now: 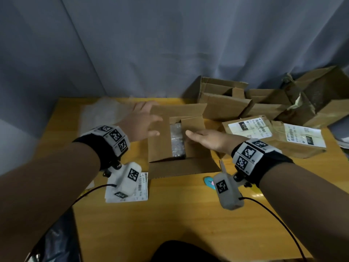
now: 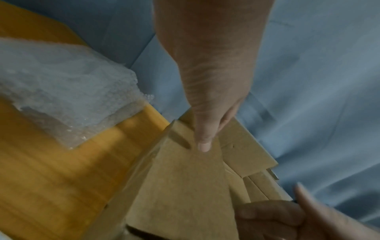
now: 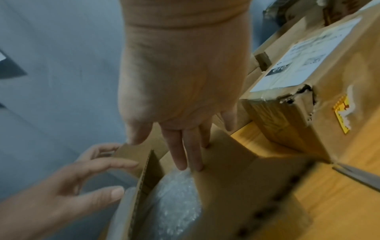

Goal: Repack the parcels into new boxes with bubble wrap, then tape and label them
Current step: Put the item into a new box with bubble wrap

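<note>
The box (image 1: 179, 140) sits mid-table, the wrapped parcel (image 1: 177, 140) inside. The left hand (image 1: 143, 120) and right hand (image 1: 205, 138), fingers straight, press 2 flaps down, probably closing; fold them evenly, flat, before taping.

Both forearms bare, no sleeves that I can see. Each wrist wears a broad black strap (image 1: 98, 146) carrying white square tiles printed with black-and-white coded markers. From each strap, on small black-and-metal fittings, hangs a rounded white camera housing (image 1: 128, 178) with its own marker tile. A thin black cable (image 1: 279, 218) runs back from each housing. Nails short, unpainted.
</note>
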`<state>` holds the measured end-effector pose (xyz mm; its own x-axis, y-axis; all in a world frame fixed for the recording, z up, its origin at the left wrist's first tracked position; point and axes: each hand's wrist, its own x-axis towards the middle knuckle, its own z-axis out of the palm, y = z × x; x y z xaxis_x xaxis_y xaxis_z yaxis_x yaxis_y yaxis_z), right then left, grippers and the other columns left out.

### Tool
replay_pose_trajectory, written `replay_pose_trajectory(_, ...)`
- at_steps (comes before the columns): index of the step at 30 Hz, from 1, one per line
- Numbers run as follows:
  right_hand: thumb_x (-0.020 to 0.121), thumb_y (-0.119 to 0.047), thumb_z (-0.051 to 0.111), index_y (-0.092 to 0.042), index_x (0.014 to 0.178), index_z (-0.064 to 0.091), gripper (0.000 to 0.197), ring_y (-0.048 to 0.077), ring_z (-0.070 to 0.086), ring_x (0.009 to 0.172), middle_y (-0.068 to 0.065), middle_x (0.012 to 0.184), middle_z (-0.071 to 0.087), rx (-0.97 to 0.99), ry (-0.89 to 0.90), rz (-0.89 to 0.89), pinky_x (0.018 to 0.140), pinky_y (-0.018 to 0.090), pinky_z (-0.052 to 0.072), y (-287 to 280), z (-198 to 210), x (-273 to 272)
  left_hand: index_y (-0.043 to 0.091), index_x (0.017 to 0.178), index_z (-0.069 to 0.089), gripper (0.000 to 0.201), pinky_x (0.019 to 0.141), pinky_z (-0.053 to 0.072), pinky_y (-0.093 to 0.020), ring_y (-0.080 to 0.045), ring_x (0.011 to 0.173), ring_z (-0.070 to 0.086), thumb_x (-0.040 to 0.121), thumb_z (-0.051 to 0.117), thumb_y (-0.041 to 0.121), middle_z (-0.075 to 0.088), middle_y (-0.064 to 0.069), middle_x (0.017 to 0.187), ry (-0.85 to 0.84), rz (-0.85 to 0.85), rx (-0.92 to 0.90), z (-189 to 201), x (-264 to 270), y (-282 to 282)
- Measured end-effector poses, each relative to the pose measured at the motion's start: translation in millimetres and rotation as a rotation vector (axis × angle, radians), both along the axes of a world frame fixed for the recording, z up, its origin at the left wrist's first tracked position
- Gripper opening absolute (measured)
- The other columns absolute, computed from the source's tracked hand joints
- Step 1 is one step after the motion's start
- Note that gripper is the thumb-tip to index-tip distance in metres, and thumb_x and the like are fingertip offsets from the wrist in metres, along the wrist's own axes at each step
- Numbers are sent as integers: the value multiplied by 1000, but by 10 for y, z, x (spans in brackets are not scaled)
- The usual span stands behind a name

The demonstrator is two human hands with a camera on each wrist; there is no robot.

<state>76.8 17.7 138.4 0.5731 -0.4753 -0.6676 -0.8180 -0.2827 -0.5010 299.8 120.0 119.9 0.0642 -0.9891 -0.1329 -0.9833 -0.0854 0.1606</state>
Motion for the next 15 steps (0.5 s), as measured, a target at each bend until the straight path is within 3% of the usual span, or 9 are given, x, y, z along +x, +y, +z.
replay_pose_trajectory(2, 75, -82, 29, -26, 145, 38, 90, 23, 26, 142, 0, 155, 28, 49, 27, 4, 114, 43, 22, 55, 87, 1, 19, 130, 55, 45, 111, 24, -39, -23, 135, 32, 91, 57, 40, 30, -3, 150, 126, -11, -56, 68, -1, 77)
replay_pose_trajectory(5, 81, -74, 34, -27, 146, 33, 80, 24, 23, 143, 1, 156, 25, 76, 88, 139, 111, 42, 23, 122, 213, -30, 17, 134, 47, 48, 106, 30, -33, -19, 131, 40, 91, 57, 38, 39, -4, 146, 234, -31, -92, 146, -66, 171)
replay_pose_trajectory(9, 81, -75, 34, -24, 148, 30, 84, 22, 24, 143, 1, 156, 25, -34, 222, 308, 111, 38, 23, 162, 245, -95, 36, 128, 57, 43, 116, 12, -45, -25, 140, 14, 87, 56, 51, 9, 0, 155, -26, -138, 243, 83, -153, 230)
replay_pose_trajectory(11, 80, -77, 30, -22, 148, 31, 87, 22, 23, 143, 1, 157, 25, -55, 232, 304, 113, 39, 22, 177, 230, -145, 40, 128, 55, 41, 115, 8, -45, -24, 141, 11, 91, 47, 56, 8, 4, 156, -98, -170, 375, -15, -230, 226)
replay_pose_trajectory(13, 81, -76, 29, -22, 146, 35, 84, 23, 26, 142, 2, 155, 28, -53, 174, 235, 112, 39, 24, 205, 226, -191, 34, 128, 56, 46, 115, 13, -46, -25, 140, 18, 93, 38, 57, 16, 3, 157, -48, -157, 406, -42, -330, 232)
replay_pose_trajectory(15, 84, -72, 31, -23, 143, 38, 78, 23, 30, 139, 2, 153, 32, -44, 107, 187, 108, 38, 27, 228, 222, -226, 20, 128, 58, 61, 112, 24, -43, -24, 134, 35, 93, 27, 61, 37, -2, 148, 78, -116, 384, 0, -372, 258)
